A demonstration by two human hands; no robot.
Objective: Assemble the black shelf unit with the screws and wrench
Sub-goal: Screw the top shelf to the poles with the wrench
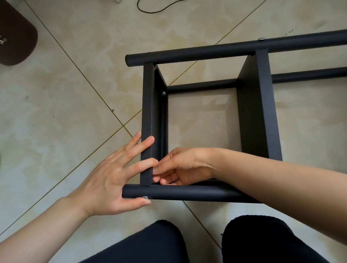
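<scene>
Down on the tiled floor (55, 95), the black shelf unit (253, 107) lies on its side just ahead of our knees (161, 250). Our left hand (112, 180) spreads flat, fingers straight, against the end panel (148, 119), thumb touching a screw (145, 197) in the near tube (185, 192). Our right hand (181, 166) reaches inside that corner, fingertips curled; whether they pinch anything we cannot tell.

Two bare forearms without sleeves, no rings, watch or bracelets on left hand (113, 178) or right hand (180, 166), short plain fingernails, legs in dark black trousers (151, 250).
</scene>
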